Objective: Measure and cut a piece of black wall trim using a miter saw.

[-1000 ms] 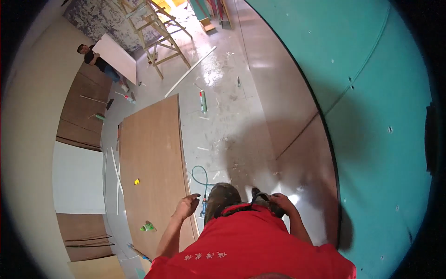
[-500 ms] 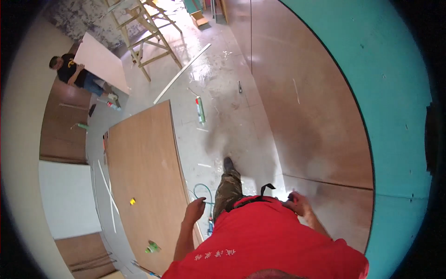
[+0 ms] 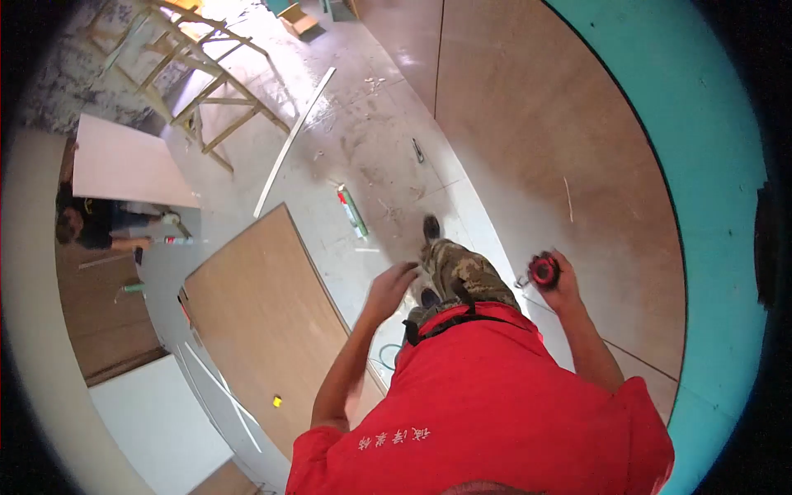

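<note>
My right hand point(image 3: 559, 286) grips a red and black round tool point(image 3: 543, 269), with a small metal piece at its lower left, beside the brown wall panel point(image 3: 577, 140). My left hand point(image 3: 394, 284) is held out before my camouflage trousers point(image 3: 470, 272), fingers loosely extended and nothing visible in them. A dark belt with loose straps point(image 3: 437, 323) crosses my waist. Below and left of that hand lies a large plywood sheet point(image 3: 256, 305) on the floor. A green-and-red canister point(image 3: 351, 212) and a small dark tool point(image 3: 418, 150) lie on the floor ahead.
A co-worker point(image 3: 107, 227), partly hidden, bends low at the left holding a pink board point(image 3: 128, 161). Wooden trestle scaffolding point(image 3: 227, 99) stands at the back left. A long white strip point(image 3: 293, 144) lies across the floor; more strips point(image 3: 214, 388) lie beside the sheet. Teal boarding point(image 3: 718, 181) is on the right.
My right hand has risen from my waist with the red tool now visible. My left hand has swung forward, my feet have stepped ahead, and the co-worker has bent lower with the board.
</note>
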`<state>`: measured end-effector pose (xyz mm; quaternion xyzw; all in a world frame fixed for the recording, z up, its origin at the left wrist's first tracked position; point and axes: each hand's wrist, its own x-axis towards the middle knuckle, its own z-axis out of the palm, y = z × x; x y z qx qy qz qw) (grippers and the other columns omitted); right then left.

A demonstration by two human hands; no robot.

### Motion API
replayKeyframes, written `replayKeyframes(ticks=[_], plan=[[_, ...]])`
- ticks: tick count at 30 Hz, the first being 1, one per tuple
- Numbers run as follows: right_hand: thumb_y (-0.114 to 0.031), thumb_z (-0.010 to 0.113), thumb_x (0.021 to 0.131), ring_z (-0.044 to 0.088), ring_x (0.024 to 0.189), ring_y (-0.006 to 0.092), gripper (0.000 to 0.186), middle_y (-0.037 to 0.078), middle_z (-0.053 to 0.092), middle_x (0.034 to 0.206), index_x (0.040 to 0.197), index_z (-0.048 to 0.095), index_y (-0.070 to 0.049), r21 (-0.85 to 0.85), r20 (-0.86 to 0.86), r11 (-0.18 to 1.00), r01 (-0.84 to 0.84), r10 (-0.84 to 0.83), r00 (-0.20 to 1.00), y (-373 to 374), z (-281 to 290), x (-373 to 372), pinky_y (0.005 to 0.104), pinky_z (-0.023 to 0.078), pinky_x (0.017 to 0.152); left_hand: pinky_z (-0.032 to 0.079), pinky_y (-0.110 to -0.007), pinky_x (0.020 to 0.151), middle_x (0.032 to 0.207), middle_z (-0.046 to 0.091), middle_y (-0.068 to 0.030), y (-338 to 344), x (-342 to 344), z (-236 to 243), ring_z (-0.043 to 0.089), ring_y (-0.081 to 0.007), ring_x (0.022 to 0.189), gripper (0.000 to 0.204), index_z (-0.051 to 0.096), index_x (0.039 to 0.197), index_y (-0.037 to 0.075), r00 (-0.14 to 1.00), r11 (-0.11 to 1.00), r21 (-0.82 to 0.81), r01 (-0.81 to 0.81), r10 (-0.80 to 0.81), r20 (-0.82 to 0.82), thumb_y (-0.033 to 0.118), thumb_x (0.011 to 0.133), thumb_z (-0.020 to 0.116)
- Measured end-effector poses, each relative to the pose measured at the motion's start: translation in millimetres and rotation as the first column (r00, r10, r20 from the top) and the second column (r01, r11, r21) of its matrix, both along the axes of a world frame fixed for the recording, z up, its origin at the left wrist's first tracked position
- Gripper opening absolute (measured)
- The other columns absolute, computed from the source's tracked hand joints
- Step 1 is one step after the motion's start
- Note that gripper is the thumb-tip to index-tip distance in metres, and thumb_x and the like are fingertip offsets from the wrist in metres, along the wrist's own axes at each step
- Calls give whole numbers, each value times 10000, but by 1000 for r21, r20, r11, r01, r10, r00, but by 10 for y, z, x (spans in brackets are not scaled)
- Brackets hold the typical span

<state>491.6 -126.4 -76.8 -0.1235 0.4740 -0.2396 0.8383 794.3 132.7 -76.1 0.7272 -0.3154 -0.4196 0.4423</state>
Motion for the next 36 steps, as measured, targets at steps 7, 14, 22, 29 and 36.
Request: replayKeyframes(ticks=[7,14,22,29,36], plan=[[-259,580,930,602,984,209,342,103,601,1098,1175,521,-28,-569,-270,633,-524,459,847,-486,338,2633,366,503,852,495,-418,892,1149,601,-94,-1956,1068,54,575,-261,1077,425,549,1212,63,48,981,96,-168,105,-993,376,924,549],[-321,510,968,630,954,186,349,124,666,1017,1139,534,-17,-549,-374,619,-562,419,827,-1588,359,3757,308,500,820,502,-350,788,1081,627,-111,-2006,3056,-685,615,-247,886,372,533,1170,63,589,929,58,-366,279,-758,305,892,582],[-425,525,943,648,804,169,421,119,682,900,1071,557,-26,-330,-575,847,-417,170,800,-2420,-247,4417,295,516,702,573,-392,640,813,653,-56,-1068,5271,-1101,645,-235,741,197,597,871,98,-179,302,446,-842,625,-760,293,880,571],[-471,532,917,620,574,166,452,116,676,771,1014,556,-31,28,-810,967,-252,170,561,-1928,-1327,4345,283,507,525,531,-393,535,648,537,-28,-1069,6756,-1731,561,-201,592,178,556,822,143,204,401,584,-706,905,-375,305,892,540],[-462,541,906,607,554,187,447,142,673,774,1047,539,-38,239,-804,969,63,161,572,-1289,-1135,4810,330,501,490,560,-364,614,875,560,-27,-2779,8345,-1308,566,-154,771,206,562,983,105,706,721,388,-574,676,-213,284,885,589]])
